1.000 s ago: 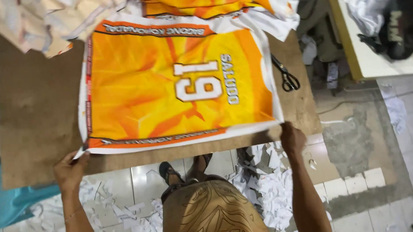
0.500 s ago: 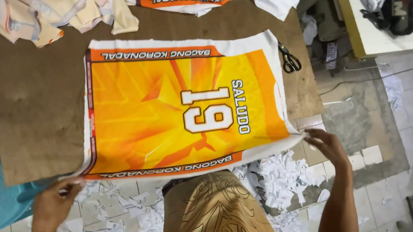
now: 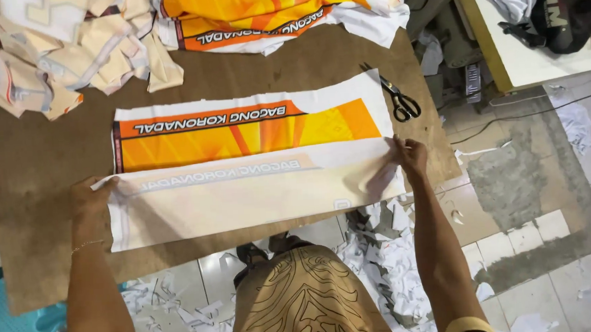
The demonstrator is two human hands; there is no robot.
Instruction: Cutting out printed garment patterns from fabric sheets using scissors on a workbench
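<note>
An orange and yellow printed fabric panel (image 3: 239,132) with a white border lies on a brown board table (image 3: 35,161). Its near half is folded over toward the far side, showing the pale reverse (image 3: 243,196). My left hand (image 3: 91,199) grips the folded edge at the left end. My right hand (image 3: 410,156) pinches the folded edge at the right end.
Black-handled scissors (image 3: 397,98) lie just beyond the panel's right end. More orange printed fabric (image 3: 265,10) and a pile of cream fabric (image 3: 62,43) sit at the table's far side. White paper scraps (image 3: 390,263) litter the tiled floor. A second table (image 3: 493,44) stands to the right.
Both hands lifted the panel's near edge and carried it away from me, folding the panel in half so the printed number is now covered by the pale reverse side.
</note>
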